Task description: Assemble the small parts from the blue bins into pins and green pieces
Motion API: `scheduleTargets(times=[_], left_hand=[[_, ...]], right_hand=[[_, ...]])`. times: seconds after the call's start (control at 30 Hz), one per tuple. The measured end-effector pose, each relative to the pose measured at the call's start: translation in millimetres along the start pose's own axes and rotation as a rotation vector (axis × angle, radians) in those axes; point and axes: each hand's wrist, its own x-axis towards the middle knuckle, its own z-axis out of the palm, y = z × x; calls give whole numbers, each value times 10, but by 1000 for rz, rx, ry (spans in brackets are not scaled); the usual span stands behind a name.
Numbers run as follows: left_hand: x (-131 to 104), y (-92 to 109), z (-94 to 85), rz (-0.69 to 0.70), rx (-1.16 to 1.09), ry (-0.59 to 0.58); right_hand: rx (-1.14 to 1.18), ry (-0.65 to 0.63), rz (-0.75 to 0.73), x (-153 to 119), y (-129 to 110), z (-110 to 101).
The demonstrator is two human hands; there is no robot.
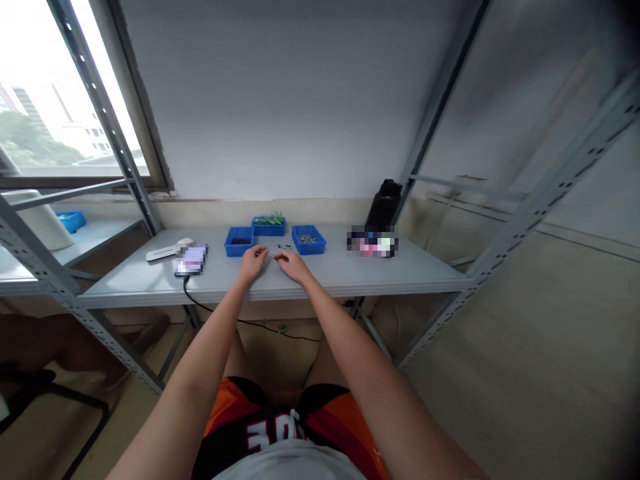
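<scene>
While both hands are poised over the near part of the bench (345, 273), entries run from the centre outward.

Left hand (254, 262): fingers bent, thumb and forefinger drawn close together. Right hand (294, 265): likewise curled, near the left but apart from it. Between the fingertips: one small pale piece (271, 253), slim, apparently bridging the gap; whether one hand pinches it, or both, cannot be told.

Handling, by judgement: light, probably stiff, perhaps metal and somewhat slippery; easily dropped, hardly fragile; best taken by its ends, between thumb and forefinger.

Adjacent: loose metal pieces (284, 246), just beyond the right hand. Blue bins, three: left bin (239, 253), dark contents (241, 241); rear bin (270, 231), green pieces (273, 219); right bin (311, 249), silvery parts (307, 238).

Outlying: black bottle (384, 207), standing, far right; phone-like device (193, 259), left, its screen pixelated.

Obscured: the pale piece's exact form and material, too small to read; its ends, near or under the fingertips; the undersides of both hands; the dark contents, an indistinct mass; the pixelated object (373, 243) in front of the bottle, beyond identification.
</scene>
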Motion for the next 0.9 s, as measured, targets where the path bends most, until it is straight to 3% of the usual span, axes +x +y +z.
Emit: scheduleTargets(times=[0.3, 0.47, 0.57, 0.67, 0.9], left_hand=[[2, 7, 13, -51, -35, 29], [-8, -1, 10, -52, -8, 45], [-8, -16, 5, -67, 31, 110], [-16, -23, -6, -97, 77, 192], [-70, -18, -66, -149, 166, 264]], right_hand=[[105, 222, 110, 23, 25, -65], [166, 369, 286, 61, 87, -81], [59, 314, 249, 70, 97, -60], [-153, 172, 172, 60, 89, -35], [-344, 26, 223, 87, 61, 59]])
